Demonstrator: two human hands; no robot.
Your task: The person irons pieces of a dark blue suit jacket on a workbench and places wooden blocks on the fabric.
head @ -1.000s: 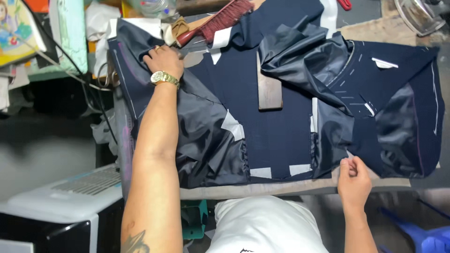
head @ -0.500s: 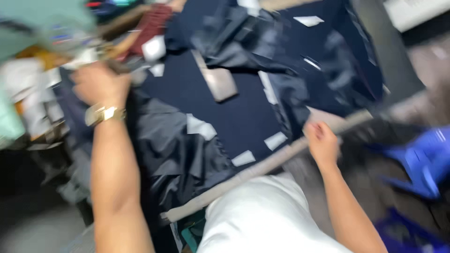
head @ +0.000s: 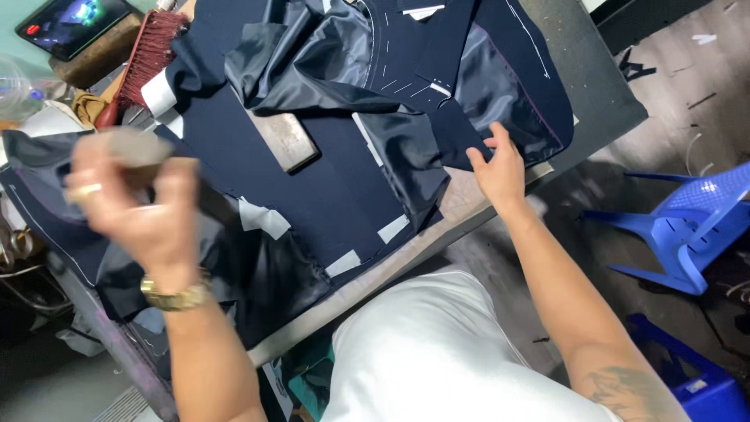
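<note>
Navy cloth, a half-made jacket (head: 328,180) with its glossy lining turned out, lies spread across my worktable (head: 601,101), covering nearly all of it and drooping over the near edge toward me. I judge it light and limp: the wool panels will fold wherever I lift them, and the satin lining (head: 312,66), bunched in soft ridges near the far side, looks slippery enough to slide from a loose pinch. White basting stitches and small pale patches (head: 262,219) mark the seams, so I would take hold at a hem or a stitched edge, where layers are doubled and firmer, not in the middle of the lining.

My right hand (head: 500,168) rests flat at the jacket's right edge, fingers spread and pressing the cloth against the table, gripping nothing. My left hand (head: 137,203) is raised above the left side of the garment and smeared by motion; it seems curled round something pale and rounded, but I cannot tell what it is or how tightly I hold it. A gold watch (head: 176,295) sits on that wrist.

A flat grey block (head: 285,139) lies on the cloth near the middle, seemingly a weight. Past the jacket's far left corner lies a brush with reddish bristles (head: 148,51), and beyond it a dark screen (head: 74,23). A blue plastic chair (head: 687,227) stands on the floor well apart to my right.
</note>
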